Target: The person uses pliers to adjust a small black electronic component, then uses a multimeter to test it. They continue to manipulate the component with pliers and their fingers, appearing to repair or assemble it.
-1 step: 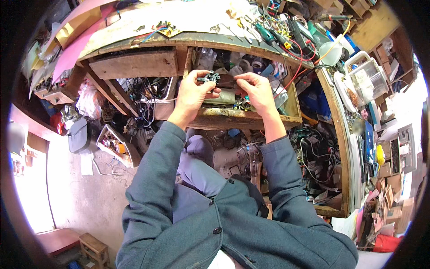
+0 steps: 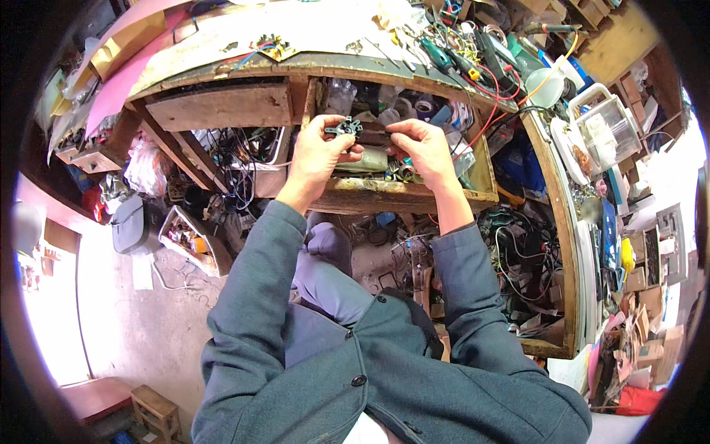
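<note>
Over the open drawer, my left hand grips a small dark part with several short prongs, held between thumb and fingers. Just to its right, my right hand is closed in a pinch, its fingertips pointing toward the part with a small gap between. Whatever the right fingers pinch is too small to make out. Below both hands, the wooden drawer holds plastic bags, a pale wrapped bundle, a dark roll and loose small parts.
Tools lie crowded on the workbench, among them a green-handled screwdriver and red cables. A clear plastic container stands on the right. Tangled black cables hang at left, above a white box on the floor.
</note>
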`<action>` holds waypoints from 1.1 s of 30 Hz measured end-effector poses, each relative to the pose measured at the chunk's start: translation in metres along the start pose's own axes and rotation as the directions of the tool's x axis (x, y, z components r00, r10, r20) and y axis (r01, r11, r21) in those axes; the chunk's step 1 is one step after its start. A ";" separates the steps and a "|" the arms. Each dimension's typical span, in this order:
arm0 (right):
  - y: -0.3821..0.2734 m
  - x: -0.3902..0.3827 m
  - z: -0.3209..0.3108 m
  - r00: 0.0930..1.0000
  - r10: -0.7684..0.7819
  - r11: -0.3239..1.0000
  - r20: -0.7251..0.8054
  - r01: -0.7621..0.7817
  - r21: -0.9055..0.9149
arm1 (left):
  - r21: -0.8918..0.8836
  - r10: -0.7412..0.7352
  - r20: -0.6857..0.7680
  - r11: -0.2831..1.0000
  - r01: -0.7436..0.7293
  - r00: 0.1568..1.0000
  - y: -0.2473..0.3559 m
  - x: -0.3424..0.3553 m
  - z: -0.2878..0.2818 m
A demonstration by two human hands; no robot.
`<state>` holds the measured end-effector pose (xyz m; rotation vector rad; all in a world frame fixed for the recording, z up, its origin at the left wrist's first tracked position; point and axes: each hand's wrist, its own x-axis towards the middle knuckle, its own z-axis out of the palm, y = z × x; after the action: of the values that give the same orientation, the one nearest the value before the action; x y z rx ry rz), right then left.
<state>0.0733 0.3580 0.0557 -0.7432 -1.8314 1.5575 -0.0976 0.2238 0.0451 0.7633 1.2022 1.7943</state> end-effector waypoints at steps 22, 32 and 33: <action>0.017 0.020 0.011 0.975 -0.184 0.608 0.123 0.211 -0.766 | 0.037 0.102 -0.079 0.994 -0.099 0.992 -0.004 -0.001 0.001; -0.078 0.090 0.022 0.664 -0.747 0.222 0.021 0.279 -0.934 | 0.080 0.100 -0.080 0.992 -0.093 0.992 -0.006 0.001 0.001; -0.082 0.104 0.022 0.675 -0.736 0.175 0.053 0.266 -0.948 | 0.100 0.090 -0.074 0.992 -0.082 0.993 -0.005 0.001 0.001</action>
<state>-0.0131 0.4102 0.1440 -0.6640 -2.1511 -0.2728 -0.0961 0.2259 0.0410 0.8179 1.3342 1.8622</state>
